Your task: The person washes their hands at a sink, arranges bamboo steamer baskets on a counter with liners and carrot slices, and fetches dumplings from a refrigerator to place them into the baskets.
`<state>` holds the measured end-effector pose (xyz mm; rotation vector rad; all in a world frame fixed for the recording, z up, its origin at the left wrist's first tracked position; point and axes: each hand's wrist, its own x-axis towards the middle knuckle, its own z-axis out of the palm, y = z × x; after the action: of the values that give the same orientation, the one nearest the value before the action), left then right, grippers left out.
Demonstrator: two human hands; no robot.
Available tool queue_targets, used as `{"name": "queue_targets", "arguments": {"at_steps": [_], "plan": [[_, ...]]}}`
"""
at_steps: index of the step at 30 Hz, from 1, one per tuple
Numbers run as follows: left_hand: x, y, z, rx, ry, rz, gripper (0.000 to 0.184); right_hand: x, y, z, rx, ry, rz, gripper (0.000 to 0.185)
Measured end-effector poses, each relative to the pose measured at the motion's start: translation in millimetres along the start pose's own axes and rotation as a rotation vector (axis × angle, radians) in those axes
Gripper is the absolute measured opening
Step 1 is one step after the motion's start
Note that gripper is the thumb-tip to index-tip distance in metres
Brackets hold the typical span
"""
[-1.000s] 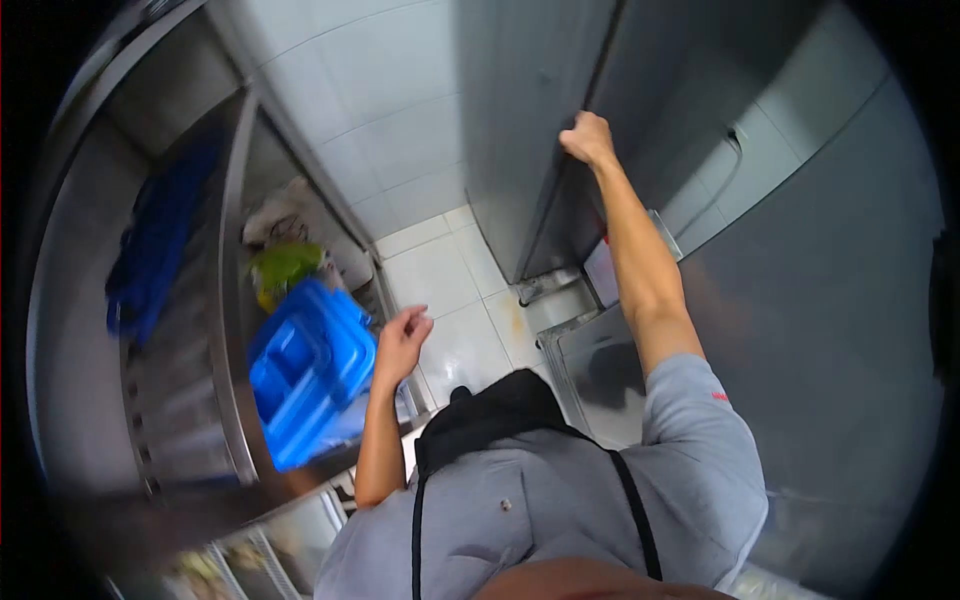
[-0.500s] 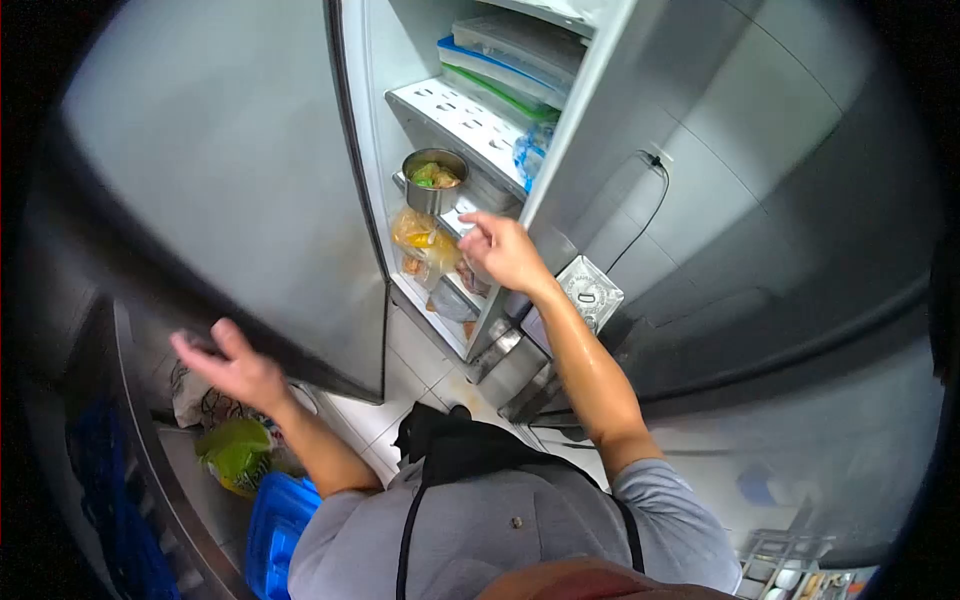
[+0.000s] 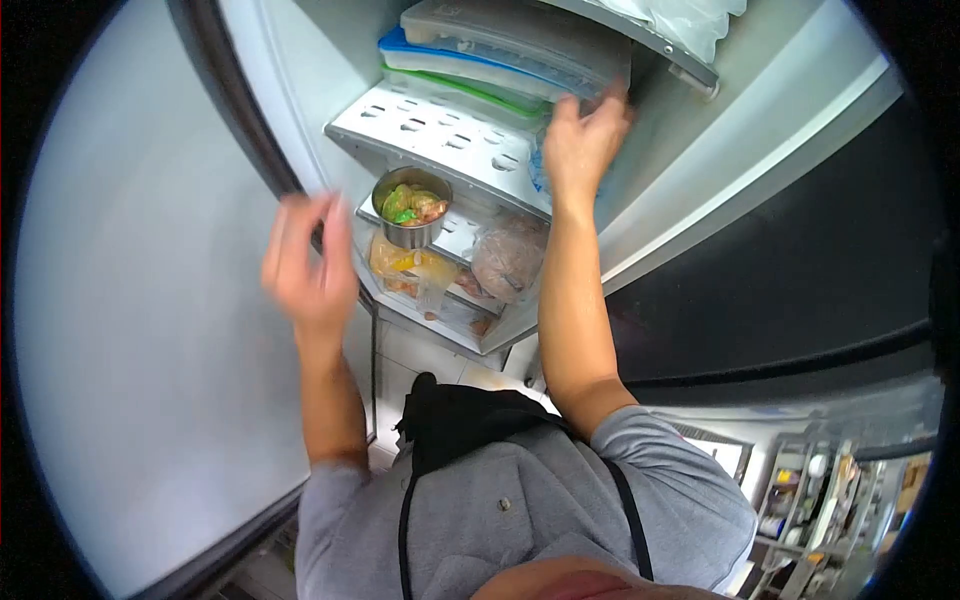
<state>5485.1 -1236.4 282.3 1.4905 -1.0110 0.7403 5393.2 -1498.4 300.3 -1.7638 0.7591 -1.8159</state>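
My right hand (image 3: 587,140) reaches into the open fridge at the right end of the stacked flat containers (image 3: 510,50), over a blue-and-white plastic bag (image 3: 539,165) on the perforated shelf (image 3: 430,128). Its fingertips are blurred, and what they touch cannot be made out. My left hand (image 3: 312,255) is raised near the edge of the fridge door, fingers apart and blurred, holding nothing. Between the hands, lower down, a steel pot (image 3: 412,232) of green and pinkish food stands on a shelf. Bagged food (image 3: 508,258) lies to its right.
The fridge door (image 3: 150,300) stands open on the left. More bagged food (image 3: 405,262) sits below the pot. White bags (image 3: 690,25) lie on the upper shelf. A dark panel (image 3: 780,250) is on the right, with a loaded rack (image 3: 810,500) beyond.
The view has turned to the fridge, whose door went from closed to open. My right hand has moved up into it beside the containers. My left hand has risen beside the door.
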Motion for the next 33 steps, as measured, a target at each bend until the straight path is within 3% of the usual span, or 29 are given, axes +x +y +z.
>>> {"name": "queue_targets", "arguments": {"at_steps": [1,2,3,5,6,9,12,14,16,18,20,22,24,26,31,32,33], "plan": [[34,-20,27,-0.002,-0.013,0.146,0.009,10,11,3,-0.584,0.235,-0.423,0.051],[66,-41,56,-0.009,-0.035,0.207,0.01,17,14,4,-0.591,0.24,-0.412,0.051],[94,-61,81,-0.006,-0.127,0.257,0.017,24,17,4,-0.58,0.112,-0.263,0.051],[143,-97,136,0.105,-0.207,0.517,0.025,37,27,2,-0.602,-0.009,-0.091,0.042],[156,-105,153,0.089,-0.211,0.531,0.025,40,30,3,-0.611,0.009,-0.086,0.042],[183,-120,194,0.14,-0.667,0.546,0.038,47,35,-4,-0.674,0.023,-0.218,0.029],[198,-119,205,0.199,-0.82,0.577,0.039,51,24,-5,-0.701,0.01,-0.191,0.022],[190,-125,210,0.18,-0.714,0.589,0.035,54,20,-2,-0.68,0.071,-0.162,0.024],[188,-134,209,0.369,-0.568,0.968,0.029,54,18,-1,-0.68,0.063,-0.139,0.027],[195,-150,225,0.437,-0.542,0.922,0.028,54,17,0,-0.688,0.057,-0.121,0.031],[198,-159,236,0.495,-0.519,0.873,0.028,53,19,1,-0.534,0.205,-0.285,0.04],[202,-162,244,0.393,-0.288,0.902,0.029,53,21,3,-0.543,0.253,-0.345,0.042],[199,-161,252,0.372,-0.228,0.862,0.034,65,24,8,-0.551,0.311,-0.414,0.045],[195,-165,260,0.347,-0.195,0.815,0.041,70,26,9,-0.724,0.098,-0.292,0.05],[217,-175,276,0.235,-0.508,0.554,0.041,78,31,15,-0.804,-0.082,-0.072,0.067],[212,-183,278,0.226,-0.512,0.557,0.041,77,36,18,-0.804,-0.095,-0.044,0.072],[206,-192,276,0.315,-0.365,0.676,0.035,77,39,18,-0.812,-0.088,-0.042,0.072]]}}
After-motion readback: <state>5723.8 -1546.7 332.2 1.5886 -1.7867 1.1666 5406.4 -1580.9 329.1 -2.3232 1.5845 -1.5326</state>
